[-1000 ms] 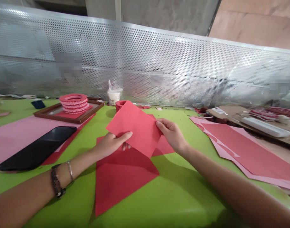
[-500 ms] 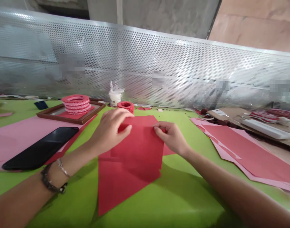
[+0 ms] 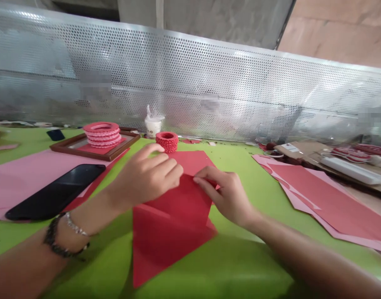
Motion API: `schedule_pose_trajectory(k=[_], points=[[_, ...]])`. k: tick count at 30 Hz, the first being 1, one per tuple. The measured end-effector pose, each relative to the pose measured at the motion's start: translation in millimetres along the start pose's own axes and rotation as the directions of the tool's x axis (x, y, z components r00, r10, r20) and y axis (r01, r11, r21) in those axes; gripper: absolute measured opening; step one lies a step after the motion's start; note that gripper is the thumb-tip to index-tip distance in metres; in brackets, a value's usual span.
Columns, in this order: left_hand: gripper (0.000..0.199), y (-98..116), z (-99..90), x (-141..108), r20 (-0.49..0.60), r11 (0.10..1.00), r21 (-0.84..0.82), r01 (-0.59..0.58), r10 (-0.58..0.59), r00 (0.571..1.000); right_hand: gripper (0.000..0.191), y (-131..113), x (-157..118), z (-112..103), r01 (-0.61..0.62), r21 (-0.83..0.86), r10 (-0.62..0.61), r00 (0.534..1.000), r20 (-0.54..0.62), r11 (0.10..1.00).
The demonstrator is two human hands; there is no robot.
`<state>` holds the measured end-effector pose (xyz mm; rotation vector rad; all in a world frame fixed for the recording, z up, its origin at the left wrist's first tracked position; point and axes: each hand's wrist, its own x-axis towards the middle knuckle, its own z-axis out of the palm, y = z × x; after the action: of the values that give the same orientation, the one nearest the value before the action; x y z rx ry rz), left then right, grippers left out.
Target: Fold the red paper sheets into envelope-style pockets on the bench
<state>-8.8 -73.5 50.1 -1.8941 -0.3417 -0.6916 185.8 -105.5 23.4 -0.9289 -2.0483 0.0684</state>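
Observation:
Several red paper sheets [image 3: 168,253] lie overlapping in front of me, the upper one lifted off those beneath. My right hand [image 3: 226,191] pinches that upper sheet [image 3: 184,207] by its far edge, between thumb and fingertips. On the same edge, further left, my left hand [image 3: 149,176] is closed with its fingers curled over the paper; its thumb is hidden behind the hand. Beyond both hands, a bare part of a lower red sheet [image 3: 190,160] shows flat on the green table cover [image 3: 240,257].
Left are a black phone [image 3: 57,191] on pink paper [image 3: 15,174] and a brown frame [image 3: 111,153] bearing stacked pink rings [image 3: 101,135]. Red rings [image 3: 167,142] and a white cup [image 3: 153,126] stand ahead. A paper pile [image 3: 321,195] and white power strip [image 3: 354,169] lie right.
My left hand has turned over and its fingers have curled in. My right hand has drawn slightly nearer and leftward with the upper sheet's edge, baring the lower sheet beyond.

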Motion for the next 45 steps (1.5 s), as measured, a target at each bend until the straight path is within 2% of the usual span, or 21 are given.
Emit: schedule_pose_trajectory(k=[4, 7, 10, 11, 12, 14, 15, 17, 19, 22, 23, 25, 28, 31, 34, 38, 42, 44, 45], points=[[0.027, -29.1, 10.5, -18.1, 0.035, 0.99, 0.139, 0.028, -0.033, 0.999, 0.018, 13.9, 6.5, -11.3, -0.086, -0.02, 0.086, 0.995, -0.043, 0.996], [0.026, -43.8, 17.3, -32.2, 0.008, 0.969, 0.205, 0.141, -0.146, 0.989, 0.019, 24.5, 11.0, -18.4, -0.156, -0.057, 0.152, 0.986, -0.074, 0.986], [0.018, -37.6, 16.7, -32.8, -0.082, 0.935, 0.02, 0.354, -0.352, 0.932, 0.018, 28.1, 12.2, -22.4, -0.126, -0.055, 0.125, 0.992, -0.018, 0.991], [0.016, -31.3, 14.7, -29.7, -0.081, 0.922, -0.073, 0.38, -0.385, 0.919, 0.017, 27.8, 11.9, -23.2, -0.097, -0.046, 0.098, 0.995, 0.014, 0.994], [0.019, -23.7, 12.0, -25.6, -0.047, 0.925, -0.144, 0.353, -0.362, 0.931, 0.017, 27.2, 11.3, -24.0, -0.064, -0.034, 0.066, 0.997, 0.038, 0.997], [0.026, -8.2, 6.0, -17.2, 0.046, 0.951, -0.223, 0.217, -0.212, 0.976, 0.017, 26.4, 10.3, -25.9, 0.007, -0.021, -0.006, 0.999, 0.054, 1.0], [0.023, -1.4, 3.4, -13.8, 0.087, 0.952, -0.257, 0.166, -0.148, 0.985, 0.017, 26.6, 10.2, -27.0, 0.049, -0.032, -0.048, 0.998, 0.047, 0.998], [0.024, 8.5, 0.2, -9.9, 0.13, 0.946, -0.296, 0.132, -0.097, 0.987, 0.017, 27.6, 11.3, -29.3, 0.177, -0.132, -0.174, 0.984, 0.034, 0.975], [0.031, 14.3, -0.2, -8.7, 0.148, 0.944, -0.294, 0.151, -0.111, 0.983, 0.017, 27.1, 13.2, -30.3, 0.315, -0.365, -0.33, 0.944, 0.023, 0.876], [0.034, 20.6, 1.0, -7.5, 0.146, 0.94, -0.293, 0.175, -0.137, 0.98, 0.016, 17.5, 13.7, -26.1, 0.403, -0.686, -0.518, 0.854, 0.045, 0.606], [0.034, 22.7, 1.0, -6.7, 0.136, 0.936, -0.305, 0.178, -0.142, 0.981, 0.015, 11.9, 12.7, -23.5, 0.425, -0.727, -0.553, 0.83, 0.076, 0.539], [0.035, 26.7, -0.5, -4.7, 0.106, 0.927, -0.337, 0.166, -0.138, 0.985, 0.017, -0.3, 9.3, -17.9, 0.504, -0.73, -0.601, 0.783, 0.16, 0.462], [0.034, 30.1, -4.5, -2.1, 0.07, 0.903, -0.4, 0.155, -0.138, 0.988, 0.022, -13.2, 4.5, -13.2, 0.559, -0.717, -0.637, 0.742, 0.209, 0.417], [0.033, 30.0, -6.7, -1.0, 0.049, 0.89, -0.426, 0.162, -0.156, 0.987, 0.022, -15.7, 3.6, -13.8, 0.544, -0.731, -0.637, 0.746, 0.196, 0.412], [0.03, 27.6, -5.9, -1.9, 0.047, 0.914, -0.383, 0.132, -0.124, 0.991, 0.026, -12.7, 5.9, -16.8, 0.523, -0.745, -0.61, 0.767, 0.2, 0.413], [0.022, 19.4, -4.2, -7.2, 0.048, 0.943, -0.314, 0.107, -0.097, 0.994, 0.03, 2.3, 11.3, -29.1, 0.482, -0.785, -0.579, 0.791, 0.197, 0.39], [0.027, 8.4, -0.6, -14.5, 0.061, 0.966, -0.22, 0.132, -0.122, 0.991, 0.027, 29.4, 17.0, -48.6, 0.312, -0.874, -0.536, 0.841, 0.071, 0.373], [0.029, 6.2, 1.9, -16.3, 0.088, 0.97, -0.191, 0.152, -0.137, 0.987, 0.022, 34.6, 17.2, -50.7, 0.245, -0.89, -0.525, 0.851, 0.007, 0.384], [0.029, 6.3, 2.8, -16.4, 0.1, 0.97, -0.188, 0.151, -0.134, 0.986, 0.02, 33.1, 16.1, -48.3, 0.249, -0.884, -0.529, 0.849, 0.003, 0.395]])
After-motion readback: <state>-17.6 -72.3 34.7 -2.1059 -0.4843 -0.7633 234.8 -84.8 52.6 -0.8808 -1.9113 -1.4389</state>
